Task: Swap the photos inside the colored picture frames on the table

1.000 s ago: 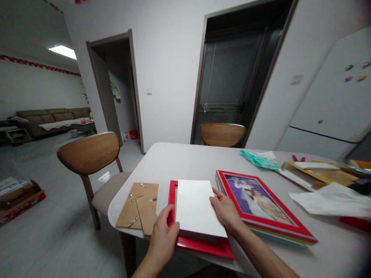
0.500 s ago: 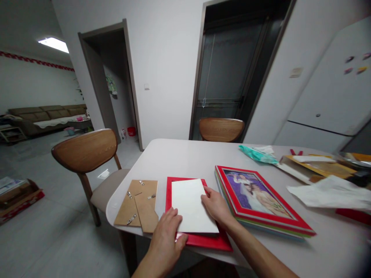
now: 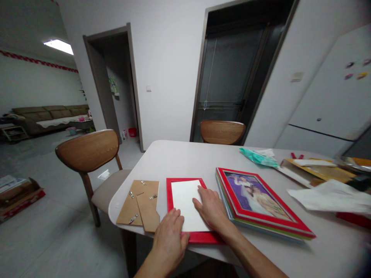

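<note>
A red picture frame [image 3: 199, 238] lies face down near the table's front edge, with a white sheet [image 3: 185, 200] lying in its opening. My left hand [image 3: 171, 235] rests on the frame's lower left part, fingers stretched along the sheet's left edge. On the sheet's right side lies my right hand [image 3: 211, 208], its fingers spread and pressed flat. Left of the frame is a brown backing board [image 3: 124, 210] with metal clips and a stand leg [image 3: 147, 212]. To the right, a framed photo with a red border [image 3: 261, 193] tops a stack of frames.
A teal packet [image 3: 259, 157], a yellow envelope [image 3: 321, 170] and crumpled white paper [image 3: 330, 195] lie on the table's right side. One wooden chair [image 3: 89, 150] stands at the left, another [image 3: 222, 132] behind the table [image 3: 174, 158].
The white sheet has gone from overlapping the frame's lower right to lying within its opening. My right hand has shifted left onto the sheet, its fingers flatter.
</note>
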